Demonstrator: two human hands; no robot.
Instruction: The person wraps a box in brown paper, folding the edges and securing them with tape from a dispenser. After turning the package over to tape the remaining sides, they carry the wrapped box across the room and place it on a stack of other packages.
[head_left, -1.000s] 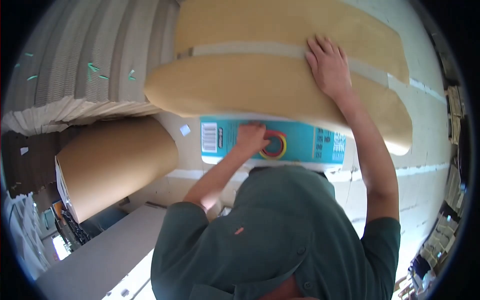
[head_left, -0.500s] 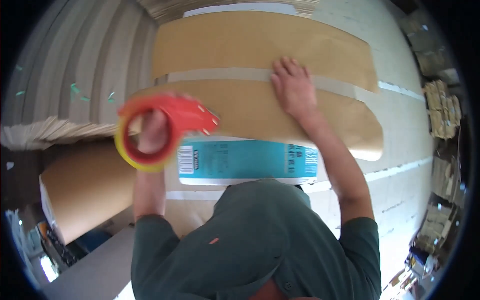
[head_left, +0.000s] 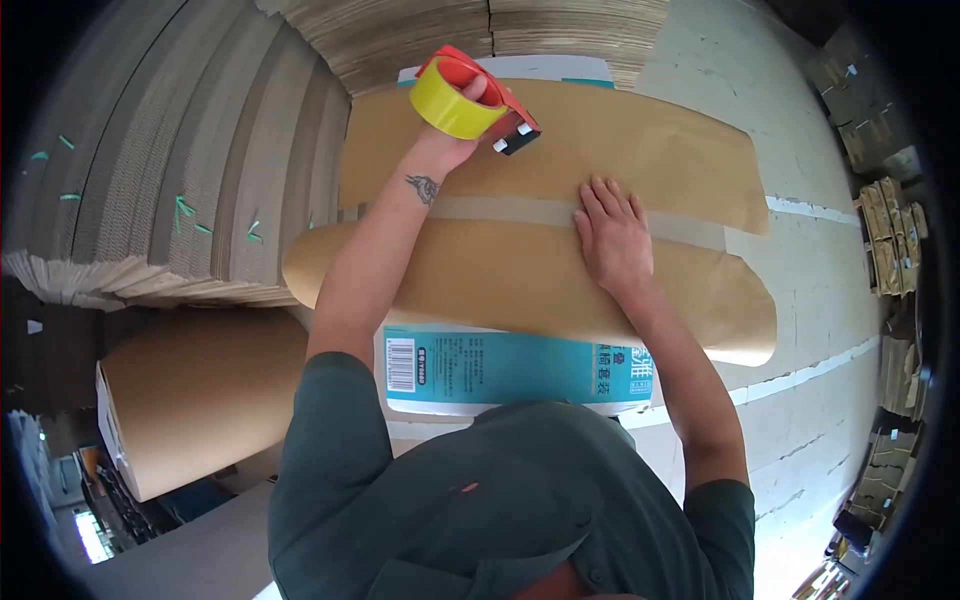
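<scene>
Red and likely light, stiff plastic, the tape dispenser (head_left: 506,96) is over the far left of the brown paper (head_left: 520,285), in the left hand (head_left: 450,146); a finger shows inside the yellow roll (head_left: 440,106), the others hidden. Gripping clear of the dark end (head_left: 519,140) seems wise. Rightward, the paper, probably soft and easily creased, suits a flat palm: the right hand (head_left: 616,245) lies there, fingers slightly spread.

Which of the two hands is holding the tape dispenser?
The left hand: it grips the red dispenser with yellow tape, whereas the right hand rests palm-down on the brown wrapping.
</scene>
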